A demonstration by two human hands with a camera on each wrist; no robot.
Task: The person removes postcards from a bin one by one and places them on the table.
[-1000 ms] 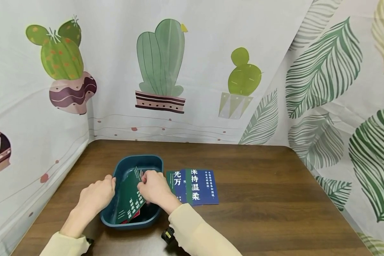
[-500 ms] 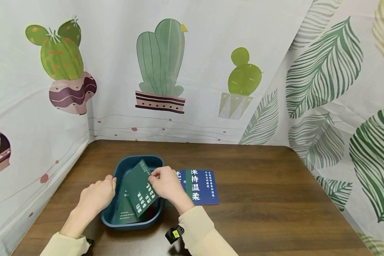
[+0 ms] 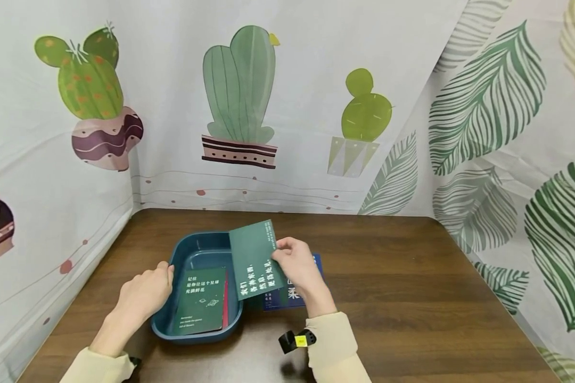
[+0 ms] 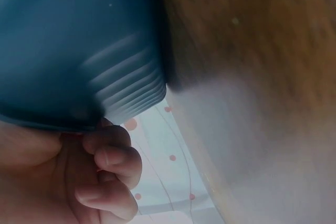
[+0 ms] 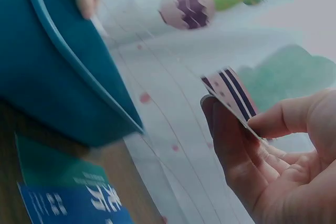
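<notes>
My left hand (image 3: 146, 290) grips the left rim of a blue plastic bin (image 3: 198, 339); in the left wrist view its curled fingers (image 4: 118, 156) sit at the ribbed wall. The right hand (image 3: 299, 266) pinches a green card (image 3: 256, 260) with white writing by its right edge. That card is tilted and overlaps the bin's right rim. Inside the bin lies another green card (image 3: 202, 303) with white text and a small planet drawing, a red one (image 3: 226, 306) showing beside it. In the right wrist view the held card appears nearly edge-on.
Right of the bin, blue cards (image 3: 294, 300) with white characters lie on the wooden table (image 3: 412, 298), partly hidden by the held card and hand. A green card (image 5: 52, 166) lies there too. A cloth printed with cacti and leaves (image 3: 316, 32) hangs behind the table.
My right hand has lifted the green card out of the bin and carried it right, toward the blue cards. The green card with the planet is uncovered. The left hand stays at the rim.
</notes>
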